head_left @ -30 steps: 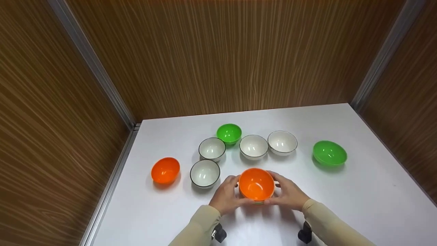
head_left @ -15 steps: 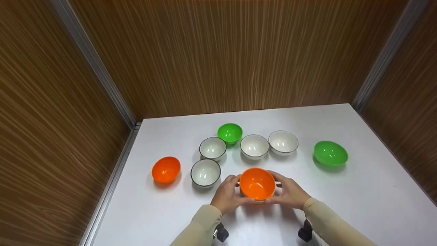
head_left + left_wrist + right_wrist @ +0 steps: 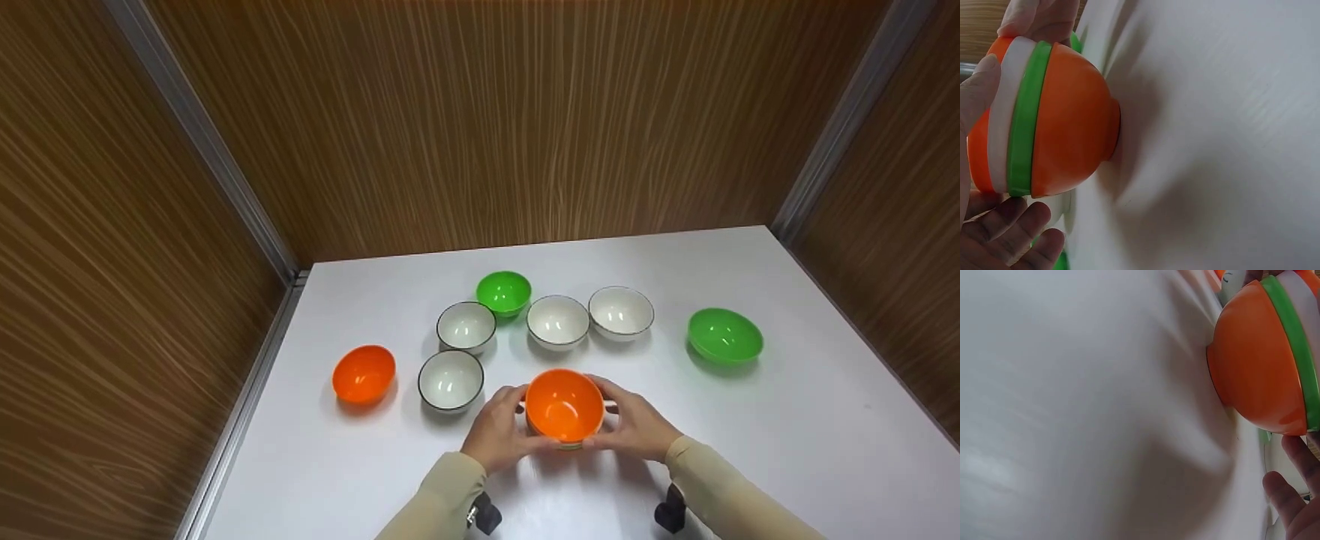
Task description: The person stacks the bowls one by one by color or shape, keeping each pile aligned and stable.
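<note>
Both hands hold a stack of nested bowls (image 3: 564, 405) near the front middle of the table. From the wrists its layers show: an orange bowl (image 3: 1075, 121) at the bottom, then a green rim (image 3: 1027, 118), a white rim (image 3: 1006, 112) and an orange bowl (image 3: 562, 386) on top. My left hand (image 3: 499, 431) grips the left side, thumb at the front near the upper rims. On the other side my right hand (image 3: 634, 427) grips likewise, its fingers (image 3: 1300, 458) partly cut off by the frame. Whether the stack's foot touches the table cannot be told.
Left of the stack are a tilted orange bowl (image 3: 364, 374) and a white bowl (image 3: 451, 381). Behind stand more white bowls (image 3: 466, 327) (image 3: 557, 322) (image 3: 621, 313) and a green bowl (image 3: 503, 293). Another green bowl (image 3: 724, 336) leans at the right. Wood-grain walls (image 3: 525, 127) enclose the table (image 3: 810, 420).
</note>
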`<state>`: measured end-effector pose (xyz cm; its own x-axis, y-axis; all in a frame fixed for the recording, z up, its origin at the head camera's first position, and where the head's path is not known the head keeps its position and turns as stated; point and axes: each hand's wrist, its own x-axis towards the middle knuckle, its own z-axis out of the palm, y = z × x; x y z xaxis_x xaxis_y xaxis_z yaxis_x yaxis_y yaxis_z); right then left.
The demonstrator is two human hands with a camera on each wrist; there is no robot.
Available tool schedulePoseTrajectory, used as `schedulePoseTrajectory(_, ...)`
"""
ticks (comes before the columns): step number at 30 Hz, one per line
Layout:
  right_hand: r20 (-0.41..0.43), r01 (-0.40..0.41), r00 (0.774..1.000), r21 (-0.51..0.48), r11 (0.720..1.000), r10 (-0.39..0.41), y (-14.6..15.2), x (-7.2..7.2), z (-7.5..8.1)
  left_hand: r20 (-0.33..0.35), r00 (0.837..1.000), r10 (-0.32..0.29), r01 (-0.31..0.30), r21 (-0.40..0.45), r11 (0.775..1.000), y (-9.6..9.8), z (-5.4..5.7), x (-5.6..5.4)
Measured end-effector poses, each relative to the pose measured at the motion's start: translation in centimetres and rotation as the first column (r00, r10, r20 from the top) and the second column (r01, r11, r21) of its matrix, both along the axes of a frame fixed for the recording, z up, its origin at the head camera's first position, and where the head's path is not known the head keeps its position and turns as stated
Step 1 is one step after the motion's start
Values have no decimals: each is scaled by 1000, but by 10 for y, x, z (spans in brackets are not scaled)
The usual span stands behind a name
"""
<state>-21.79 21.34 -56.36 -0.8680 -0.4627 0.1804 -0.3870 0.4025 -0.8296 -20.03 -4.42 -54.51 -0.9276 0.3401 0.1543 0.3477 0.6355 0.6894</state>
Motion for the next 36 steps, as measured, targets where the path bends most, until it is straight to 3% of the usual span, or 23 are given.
schedulePoseTrajectory(14,-15,6,1000,17,1000,-6,0,1,1,-33,999,-4,3,-18,1000,0,-4,2)
schedulePoseTrajectory(22,-5,10,1000,10,1000,-10,0,2,1,9,1000,0,1,-39,999,0,-2,3)
schedulePoseTrajectory(28,0,21,1000,17,1000,-21,0,2,-2,33,999,13,-11,-32,999,-6,6,6)
schedulePoseTrajectory(36,4,22,1000,34,999,-22,0,2,-3,-67,996,51,-48,40,998,-41,26,4)
